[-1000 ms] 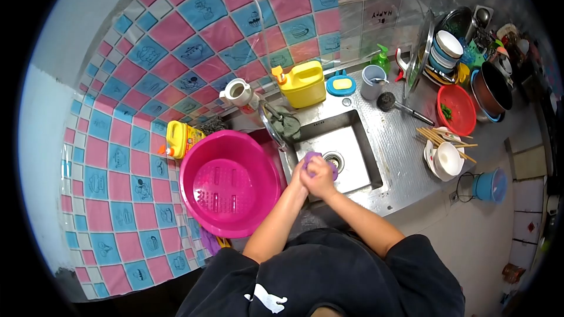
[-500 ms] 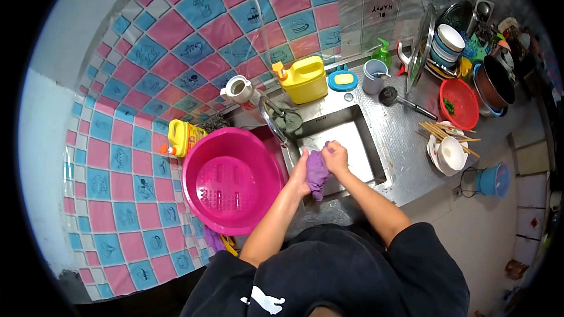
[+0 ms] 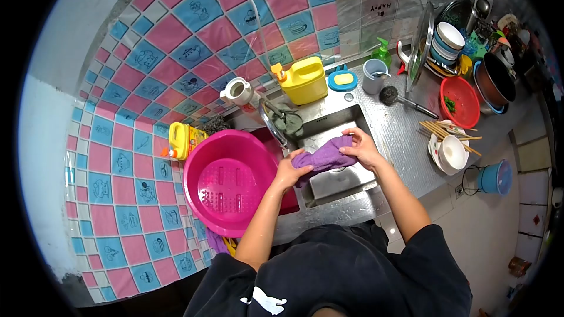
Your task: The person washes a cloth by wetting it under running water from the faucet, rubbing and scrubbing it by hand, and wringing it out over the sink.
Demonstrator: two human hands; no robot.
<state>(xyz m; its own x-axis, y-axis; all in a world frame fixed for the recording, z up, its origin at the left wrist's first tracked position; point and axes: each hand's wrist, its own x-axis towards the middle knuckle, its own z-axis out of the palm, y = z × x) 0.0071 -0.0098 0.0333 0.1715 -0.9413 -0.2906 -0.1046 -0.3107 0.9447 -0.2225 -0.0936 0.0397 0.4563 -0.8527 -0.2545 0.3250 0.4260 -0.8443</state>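
A purple cloth [image 3: 325, 157] is stretched between my two hands over the steel sink [image 3: 338, 189]. My left hand [image 3: 289, 171] grips its left end, near the sink's left side. At the other end, my right hand [image 3: 363, 149] pinches the cloth between thumb and fingers. The cloth looks crumpled and partly opened out. Behind my hands the faucet [image 3: 274, 124] arches at the sink's back left, beside a grey-green rag [image 3: 288, 122].
Left of the sink stands a large pink basin [image 3: 197, 185]. Behind it are a yellow jug [image 3: 305, 81], a soap dish [image 3: 342, 80] and a grey cup [image 3: 372, 82]. A scrubber [image 3: 389, 95], a red colander [image 3: 460, 103], bowls [image 3: 452, 154] and chopsticks [image 3: 436, 129] lie right.
The bunched cloth has been spread out sideways between my hands. My right hand has moved right, my left hand slightly left, and more of the sink's front shows.
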